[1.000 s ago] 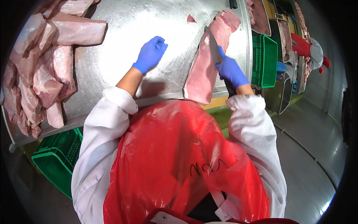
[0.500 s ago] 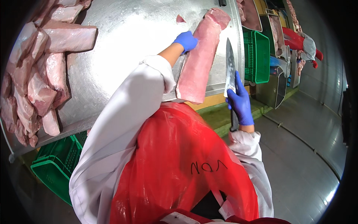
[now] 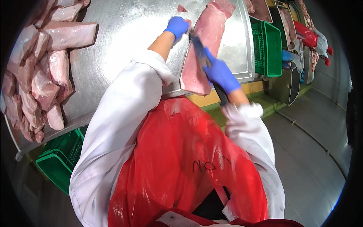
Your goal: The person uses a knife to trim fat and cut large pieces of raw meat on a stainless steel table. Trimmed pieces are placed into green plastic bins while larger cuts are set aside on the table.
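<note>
My left hand [image 3: 177, 28], in a blue glove, has its fingers closed on a small pink piece of meat [image 3: 188, 23] beside the left edge of a long pale-pink loin [image 3: 212, 25]. My right hand [image 3: 220, 72], also blue-gloved and blurred, grips a large knife [image 3: 199, 48] by its dark handle, the blade angled over the loin's left side, pointing toward my left hand. The loin lies lengthways on the steel table [image 3: 109, 34], its near end at the front edge. A small scrap [image 3: 182, 8] lies beyond my left hand.
A pile of meat cuts [image 3: 49, 75] covers the table's left. A green crate [image 3: 270, 49] stands off the table's right end, another green crate [image 3: 56, 162] below at left. Further right are steel bins [image 3: 287, 34] with meat and a co-worker [image 3: 314, 38] in red and white.
My left hand moved right to the loin, then a little up and away. My right hand swung the knife off to the right, then brought it back up-left over the loin.
</note>
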### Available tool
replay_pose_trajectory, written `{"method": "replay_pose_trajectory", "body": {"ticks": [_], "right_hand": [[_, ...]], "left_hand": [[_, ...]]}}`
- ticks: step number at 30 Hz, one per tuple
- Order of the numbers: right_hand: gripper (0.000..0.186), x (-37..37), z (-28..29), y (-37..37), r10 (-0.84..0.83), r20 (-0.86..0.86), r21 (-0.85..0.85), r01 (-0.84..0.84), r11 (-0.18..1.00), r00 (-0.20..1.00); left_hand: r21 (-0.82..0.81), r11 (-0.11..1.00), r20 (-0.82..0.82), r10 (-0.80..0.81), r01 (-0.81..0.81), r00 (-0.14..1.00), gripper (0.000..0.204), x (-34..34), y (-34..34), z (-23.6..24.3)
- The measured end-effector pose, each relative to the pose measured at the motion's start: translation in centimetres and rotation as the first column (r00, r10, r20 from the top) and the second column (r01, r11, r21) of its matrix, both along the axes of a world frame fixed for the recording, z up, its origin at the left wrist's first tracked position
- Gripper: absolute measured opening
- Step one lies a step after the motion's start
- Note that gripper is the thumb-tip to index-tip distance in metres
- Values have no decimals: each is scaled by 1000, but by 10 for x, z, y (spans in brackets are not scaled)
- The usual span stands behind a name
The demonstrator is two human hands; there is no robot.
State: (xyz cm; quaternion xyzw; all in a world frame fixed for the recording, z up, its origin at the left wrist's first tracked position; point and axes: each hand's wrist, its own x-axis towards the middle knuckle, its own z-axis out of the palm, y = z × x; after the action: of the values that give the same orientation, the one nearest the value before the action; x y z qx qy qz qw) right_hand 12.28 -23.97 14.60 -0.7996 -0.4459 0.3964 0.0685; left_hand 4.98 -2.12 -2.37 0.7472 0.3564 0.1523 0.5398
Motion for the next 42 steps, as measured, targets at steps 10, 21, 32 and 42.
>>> {"method": "replay_pose_trajectory", "body": {"ticks": [10,21,32,42], "right_hand": [[73,-49,12,-77,31,-180,18,-28,999,983],[76,-59,5,-217,314,-81,276,-281,919,946],[75,2,65,-289,-144,-362,167,216,962,921],[73,-31,-27,-173,55,-203,399,32,917,978]], "left_hand": [[79,935,-93,352,-346,931,25,-274,-56,119],[564,823,-659,495,-64,567,41,-445,-282,121],[272,939,-398,308,-209,864,47,-126,-245,52],[108,979,-355,203,-175,913,36,-125,-217,35]]}}
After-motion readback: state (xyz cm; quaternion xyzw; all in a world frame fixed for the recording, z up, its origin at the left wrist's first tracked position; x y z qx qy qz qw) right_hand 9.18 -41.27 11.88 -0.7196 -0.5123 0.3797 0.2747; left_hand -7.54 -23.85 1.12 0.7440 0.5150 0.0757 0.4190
